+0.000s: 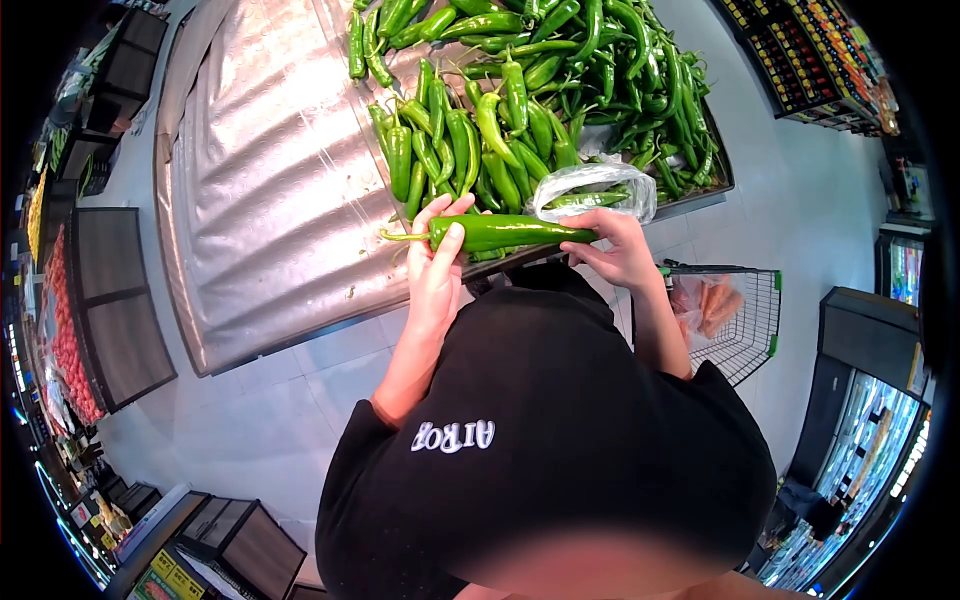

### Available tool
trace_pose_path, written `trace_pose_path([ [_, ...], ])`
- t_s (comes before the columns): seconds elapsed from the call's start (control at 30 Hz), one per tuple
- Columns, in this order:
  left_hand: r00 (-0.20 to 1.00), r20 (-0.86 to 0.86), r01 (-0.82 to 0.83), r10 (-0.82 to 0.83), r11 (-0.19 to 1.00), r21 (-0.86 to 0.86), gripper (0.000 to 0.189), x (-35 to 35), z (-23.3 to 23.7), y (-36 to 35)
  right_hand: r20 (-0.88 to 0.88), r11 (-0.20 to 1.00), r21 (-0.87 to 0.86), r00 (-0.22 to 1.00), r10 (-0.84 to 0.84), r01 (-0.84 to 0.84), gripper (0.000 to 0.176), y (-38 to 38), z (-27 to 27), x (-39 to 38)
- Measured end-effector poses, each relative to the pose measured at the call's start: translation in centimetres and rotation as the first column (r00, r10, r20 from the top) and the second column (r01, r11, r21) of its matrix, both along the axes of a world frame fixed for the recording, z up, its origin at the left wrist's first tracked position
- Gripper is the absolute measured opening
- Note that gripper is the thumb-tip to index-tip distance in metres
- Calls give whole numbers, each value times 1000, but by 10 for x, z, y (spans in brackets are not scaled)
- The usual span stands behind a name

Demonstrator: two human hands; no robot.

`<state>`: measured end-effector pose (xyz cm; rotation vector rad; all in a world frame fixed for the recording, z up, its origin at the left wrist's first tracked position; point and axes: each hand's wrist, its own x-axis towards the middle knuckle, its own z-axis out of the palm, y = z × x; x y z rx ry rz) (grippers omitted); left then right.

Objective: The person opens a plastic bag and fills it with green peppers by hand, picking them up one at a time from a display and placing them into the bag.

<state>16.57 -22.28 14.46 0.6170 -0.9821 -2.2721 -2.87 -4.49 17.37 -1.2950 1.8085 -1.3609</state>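
A long green pepper [500, 232] lies level between my two hands, close to the front edge of the display. My left hand [437, 250] pinches its stem end, with the thin stem sticking out to the left. At the pointed end, the thumb and fingers of my right hand [618, 248] close around the tip. Just behind the pepper, a clear plastic bag [640, 195] sits with its mouth open, and some green shows through it. Beyond it spreads a heap of green peppers [515, 100], some laid in rows and others piled loosely at the right.
A ridged silvery display surface [290, 180] extends to the left of the peppers. At my right stands a wire shopping cart [745, 330] holding a bag of orange-brown items [712, 302]. Produce stands [115, 300] line the left, and stocked shelves [800, 60] rise at the far right.
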Motion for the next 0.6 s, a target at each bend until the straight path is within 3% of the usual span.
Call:
trace_pose_path([
  [0.17,1000,-15,4,-3,998,56,42,-7,9,-1,-60,998,-45,998,32,-35,23,-3,5,-10],
  [0.37,1000,-5,-17,16,998,-62,43,-16,27,-1,-90,983,-116,987,130,-140,31,-7,6,-33],
  [0.4,1000,0,-12,12,998,-57,43,-18,30,0,-121,977,-126,980,157,-172,30,-6,11,-36],
  [0.5,997,60,-37,40,998,-51,43,-25,36,4,-456,953,-201,882,114,-227,29,-4,12,-50],
  [0.6,994,56,-80,89,986,-143,47,-34,37,13,-305,967,-193,947,104,-169,29,0,1,-59],
])
